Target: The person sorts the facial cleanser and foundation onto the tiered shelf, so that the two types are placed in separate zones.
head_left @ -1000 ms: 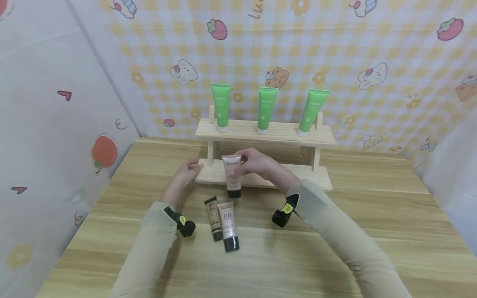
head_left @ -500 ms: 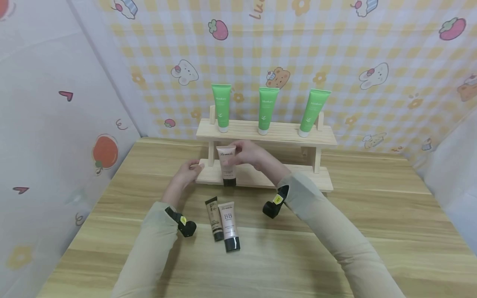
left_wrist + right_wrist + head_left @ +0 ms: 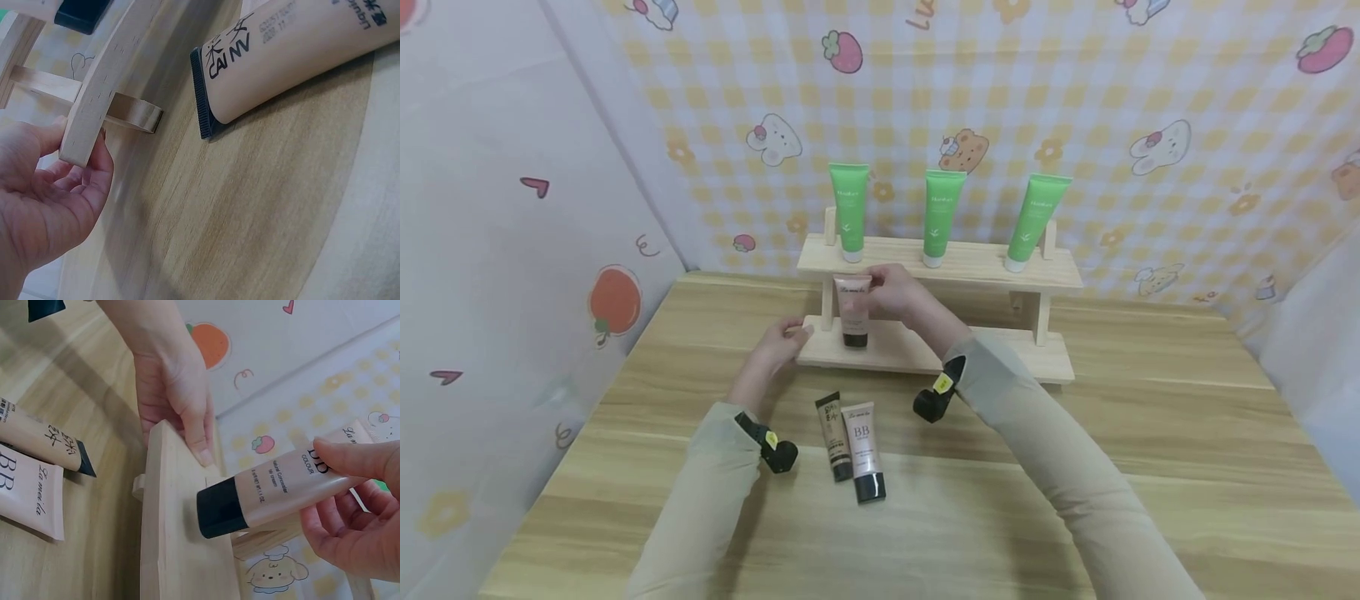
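A two-tier wooden display shelf (image 3: 925, 348) stands at the back of the table. My left hand (image 3: 777, 343) grips the left end of its lower board, thumb on top and fingers curled beneath, as the left wrist view shows. Between thumb and fingers, my right hand (image 3: 901, 296) pinches a pink BB cream tube (image 3: 275, 490) with its black cap downward. That tube is over the left part of the lower board; I cannot tell whether the cap touches the wood. In front of the shelf lie a tan foundation tube (image 3: 832, 437) and another pink BB cream tube (image 3: 861, 437), side by side.
On the upper board stand three green tubes, at left (image 3: 850, 212), middle (image 3: 943, 218) and right (image 3: 1037, 218), the right one leaning. Behind the shelf hangs a checked cloth (image 3: 715, 183). The wooden table (image 3: 985, 517) extends on both sides.
My right hand has moved back and slightly left with the BB cream tube, from in front of the lower board to over its left part. My left hand keeps its grip on the board.
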A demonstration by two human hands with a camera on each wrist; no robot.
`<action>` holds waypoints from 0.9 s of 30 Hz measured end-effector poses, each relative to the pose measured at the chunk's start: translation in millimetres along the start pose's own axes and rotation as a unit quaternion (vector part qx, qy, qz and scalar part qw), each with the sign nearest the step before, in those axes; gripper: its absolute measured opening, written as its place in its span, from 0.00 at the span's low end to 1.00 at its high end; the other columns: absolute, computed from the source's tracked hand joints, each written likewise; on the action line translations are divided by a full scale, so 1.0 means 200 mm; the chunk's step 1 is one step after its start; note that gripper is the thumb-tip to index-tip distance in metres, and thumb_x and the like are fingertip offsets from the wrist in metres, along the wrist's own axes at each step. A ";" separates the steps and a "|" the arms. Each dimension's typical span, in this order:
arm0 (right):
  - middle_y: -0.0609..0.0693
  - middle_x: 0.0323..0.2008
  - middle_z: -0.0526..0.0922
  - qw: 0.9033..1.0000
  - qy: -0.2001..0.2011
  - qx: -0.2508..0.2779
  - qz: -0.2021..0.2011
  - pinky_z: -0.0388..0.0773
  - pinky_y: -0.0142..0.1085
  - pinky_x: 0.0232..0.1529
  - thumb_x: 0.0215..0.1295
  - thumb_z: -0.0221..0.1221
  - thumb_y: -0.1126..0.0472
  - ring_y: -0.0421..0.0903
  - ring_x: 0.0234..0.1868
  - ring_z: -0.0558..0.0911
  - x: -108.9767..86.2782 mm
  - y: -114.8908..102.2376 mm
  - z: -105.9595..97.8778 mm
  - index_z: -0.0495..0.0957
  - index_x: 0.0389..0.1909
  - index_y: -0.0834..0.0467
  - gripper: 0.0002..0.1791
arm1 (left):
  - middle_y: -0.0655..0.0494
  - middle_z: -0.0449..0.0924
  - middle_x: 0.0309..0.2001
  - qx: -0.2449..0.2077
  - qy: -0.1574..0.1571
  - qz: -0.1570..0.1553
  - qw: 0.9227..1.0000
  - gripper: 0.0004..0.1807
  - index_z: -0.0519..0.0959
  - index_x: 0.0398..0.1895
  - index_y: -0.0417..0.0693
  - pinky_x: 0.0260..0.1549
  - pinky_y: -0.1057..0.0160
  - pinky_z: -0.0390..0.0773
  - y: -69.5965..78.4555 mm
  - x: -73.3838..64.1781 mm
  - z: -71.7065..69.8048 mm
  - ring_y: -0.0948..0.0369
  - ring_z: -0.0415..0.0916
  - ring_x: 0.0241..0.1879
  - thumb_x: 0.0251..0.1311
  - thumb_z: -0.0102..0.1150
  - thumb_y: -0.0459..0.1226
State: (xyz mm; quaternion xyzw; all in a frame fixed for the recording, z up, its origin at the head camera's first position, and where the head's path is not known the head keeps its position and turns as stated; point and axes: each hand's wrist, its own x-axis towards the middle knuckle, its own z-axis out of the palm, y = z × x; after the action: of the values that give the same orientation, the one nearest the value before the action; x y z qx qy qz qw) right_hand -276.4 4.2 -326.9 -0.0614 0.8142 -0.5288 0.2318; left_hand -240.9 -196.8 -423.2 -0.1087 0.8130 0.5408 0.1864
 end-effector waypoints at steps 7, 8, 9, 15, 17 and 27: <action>0.53 0.45 0.80 0.999 0.039 0.021 -0.012 0.73 0.35 0.53 0.46 0.68 0.66 0.46 0.47 0.76 0.02 0.00 0.01 0.77 0.47 0.60 0.23 | 0.38 0.52 0.69 -0.007 0.000 -0.001 1.000 0.32 0.47 0.71 0.46 0.62 0.50 0.65 0.02 0.01 0.00 0.44 0.59 0.65 0.68 0.41 0.47; 0.53 0.44 0.80 0.999 0.041 0.025 -0.015 0.73 0.35 0.52 0.46 0.68 0.66 0.46 0.46 0.76 0.02 0.00 0.01 0.78 0.46 0.60 0.22 | 0.39 0.52 0.69 -0.008 -0.001 0.000 1.000 0.33 0.47 0.71 0.47 0.62 0.50 0.65 0.02 0.01 0.00 0.44 0.59 0.65 0.68 0.41 0.47; 0.53 0.44 0.81 0.999 0.043 0.030 -0.016 0.73 0.35 0.52 0.45 0.69 0.66 0.46 0.46 0.77 0.02 0.00 0.01 0.78 0.45 0.60 0.22 | 0.39 0.51 0.69 -0.008 -0.001 0.000 1.000 0.33 0.47 0.71 0.47 0.62 0.50 0.65 0.02 0.01 0.00 0.44 0.58 0.65 0.68 0.41 0.47; 0.56 0.48 0.79 0.998 0.047 0.046 -0.007 0.72 0.36 0.55 0.47 0.67 0.68 0.46 0.47 0.76 0.03 0.02 0.03 0.76 0.49 0.62 0.24 | 0.38 0.52 0.69 -0.010 -0.001 0.002 1.000 0.32 0.47 0.71 0.46 0.62 0.50 0.65 0.01 0.01 0.00 0.44 0.59 0.65 0.68 0.41 0.47; 0.54 0.44 0.80 0.998 0.048 0.041 -0.007 0.73 0.34 0.50 0.47 0.67 0.68 0.44 0.44 0.75 0.03 0.02 0.04 0.76 0.49 0.62 0.24 | 0.37 0.52 0.69 -0.011 -0.001 0.004 1.000 0.32 0.47 0.71 0.45 0.62 0.50 0.65 0.01 0.01 0.00 0.44 0.59 0.65 0.68 0.41 0.46; 0.46 0.33 0.76 0.998 0.028 0.046 -0.028 0.75 0.27 0.38 0.47 0.67 0.69 0.39 0.34 0.73 0.01 0.06 0.07 0.77 0.46 0.62 0.22 | 0.37 0.53 0.68 -0.015 0.004 -0.003 1.000 0.32 0.48 0.70 0.46 0.61 0.50 0.66 0.00 0.01 0.01 0.45 0.61 0.63 0.68 0.41 0.46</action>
State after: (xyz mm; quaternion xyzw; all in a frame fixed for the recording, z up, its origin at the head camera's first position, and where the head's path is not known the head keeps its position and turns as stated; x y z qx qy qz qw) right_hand -270.3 -3.3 -342.7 -0.0584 0.7930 -0.5738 0.1962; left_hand -242.8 -194.5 -424.3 -0.1166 0.8054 0.5516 0.1829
